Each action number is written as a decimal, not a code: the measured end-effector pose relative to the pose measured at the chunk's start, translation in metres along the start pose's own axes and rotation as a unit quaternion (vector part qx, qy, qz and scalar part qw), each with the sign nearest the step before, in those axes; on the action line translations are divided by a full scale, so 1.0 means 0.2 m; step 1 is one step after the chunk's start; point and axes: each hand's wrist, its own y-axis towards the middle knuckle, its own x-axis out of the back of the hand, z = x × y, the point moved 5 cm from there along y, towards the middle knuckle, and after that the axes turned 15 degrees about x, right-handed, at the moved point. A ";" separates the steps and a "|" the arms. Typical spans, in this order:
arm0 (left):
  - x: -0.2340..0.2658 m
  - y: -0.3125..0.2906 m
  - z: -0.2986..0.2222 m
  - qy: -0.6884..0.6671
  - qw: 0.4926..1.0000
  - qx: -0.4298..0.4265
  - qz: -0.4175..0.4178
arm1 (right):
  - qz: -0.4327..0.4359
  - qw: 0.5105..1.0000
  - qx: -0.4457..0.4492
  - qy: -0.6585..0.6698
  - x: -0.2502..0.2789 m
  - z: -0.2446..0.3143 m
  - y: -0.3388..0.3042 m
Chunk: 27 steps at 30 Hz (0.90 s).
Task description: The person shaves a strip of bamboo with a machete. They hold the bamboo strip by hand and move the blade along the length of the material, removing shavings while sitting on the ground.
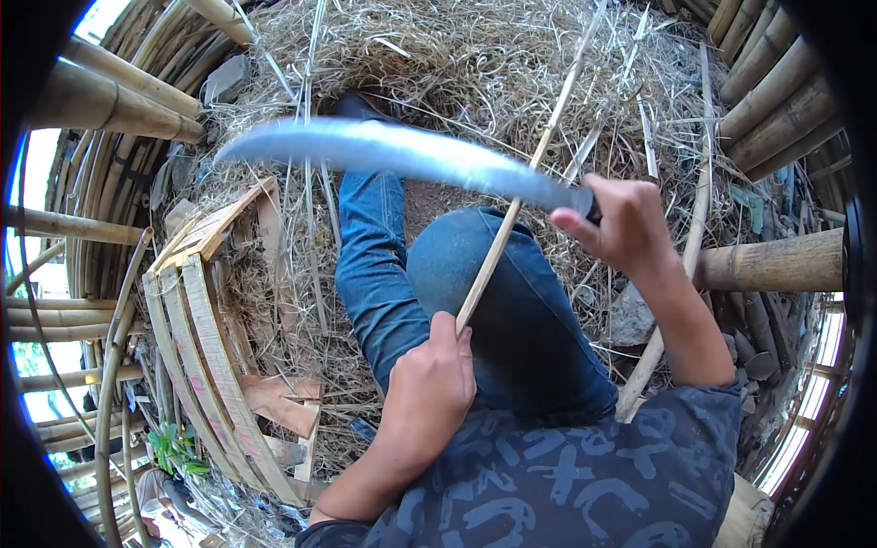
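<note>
Your left hand (429, 388) is clamped round the near end of a pale strip (491, 260), which slants up and away across your bent right knee (459, 265). Your right hand (630, 224) is wrapped round the handle of a curved knife (393, 153); its blurred blade crosses the strip, contact unclear. Judgement: hold the strip steady, angle light strokes away from your left fingers, and keep the edge clear of your knee.
</note>
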 end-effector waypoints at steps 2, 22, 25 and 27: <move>0.00 -0.01 -0.01 0.015 0.998 -0.053 -0.033 | -0.008 0.998 0.053 -0.040 -0.01 0.02 0.01; 0.00 -0.02 -0.06 -0.008 0.999 -0.023 -0.026 | -0.061 0.996 -0.056 -0.018 0.02 -0.54 0.00; -0.03 0.00 -0.04 -0.006 1.000 -0.019 -0.018 | -0.032 0.997 -0.076 0.010 -0.02 -0.47 -0.04; -0.04 0.00 -0.02 -0.008 1.000 -0.014 -0.010 | -0.057 0.997 -0.042 0.005 0.00 -0.33 0.00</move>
